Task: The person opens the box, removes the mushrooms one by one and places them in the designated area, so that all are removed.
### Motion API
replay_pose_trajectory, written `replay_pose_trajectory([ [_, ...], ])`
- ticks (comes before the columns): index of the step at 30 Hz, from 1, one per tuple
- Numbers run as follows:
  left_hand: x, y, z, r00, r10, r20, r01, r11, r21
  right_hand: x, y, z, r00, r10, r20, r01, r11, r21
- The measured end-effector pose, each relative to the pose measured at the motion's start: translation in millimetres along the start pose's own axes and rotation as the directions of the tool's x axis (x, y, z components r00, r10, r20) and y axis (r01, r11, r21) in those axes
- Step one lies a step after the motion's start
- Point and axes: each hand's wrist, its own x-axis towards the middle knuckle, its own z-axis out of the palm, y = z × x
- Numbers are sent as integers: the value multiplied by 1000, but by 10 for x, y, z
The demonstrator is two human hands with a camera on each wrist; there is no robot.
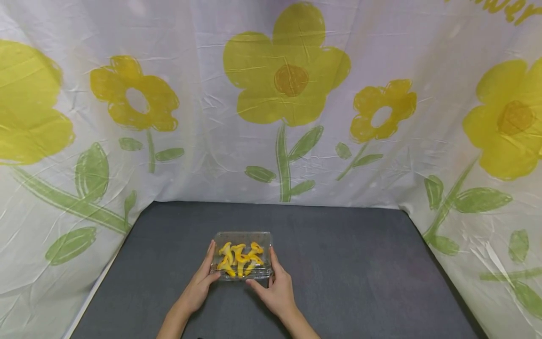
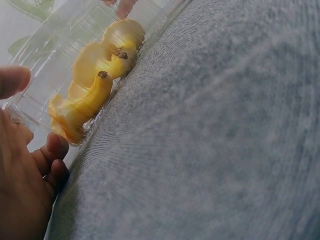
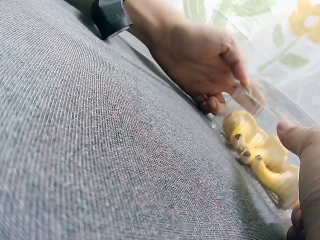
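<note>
A clear plastic box (image 1: pixel 242 237) with several yellow mushrooms (image 1: pixel 241 258) inside stands between the two hands on the grey surface. My left hand (image 1: pixel 197 286) grips its left side, thumb at the near corner and fingers along the side. On the opposite side my right hand (image 1: pixel 277 288) holds the box, its thumb at the near edge. The left wrist view shows mushrooms (image 2: pixel 95 95) through the clear wall beside the left hand (image 2: pixel 22 175). In the right wrist view both the left hand (image 3: pixel 200 57) and the right hand (image 3: pixel 310 165) touch the box.
A dark grey cloth-covered table (image 1: pixel 360 282) extends around the box. Behind it and at both sides hangs a white curtain (image 1: pixel 203 155) printed with yellow flowers and green leaves. A dark band (image 3: pixel 111 17) is on the left wrist.
</note>
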Motion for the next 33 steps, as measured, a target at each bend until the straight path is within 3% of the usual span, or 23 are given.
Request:
replay_pose_trajectory([
  [9,16,-21,-10,1000,11,19,-10,997,-81,1,-18,3,1000,6,7,-5,1000,-18],
  [18,-13,11,-7,998,58,-3,-59,996,-74,17,-14,-15,1000,8,-7,-8,1000,14],
  [26,11,-35,-7,999,38,-21,-41,991,-128,12,2,-4,999,-35,-22,35,999,8],
  [29,13,-49,-2,998,59,-35,-62,992,-110,14,15,3,997,-72,-36,71,997,-15],
  [33,7,-63,14,995,51,-83,-52,999,-2,0,35,-10,986,-152,-64,150,988,-29],
])
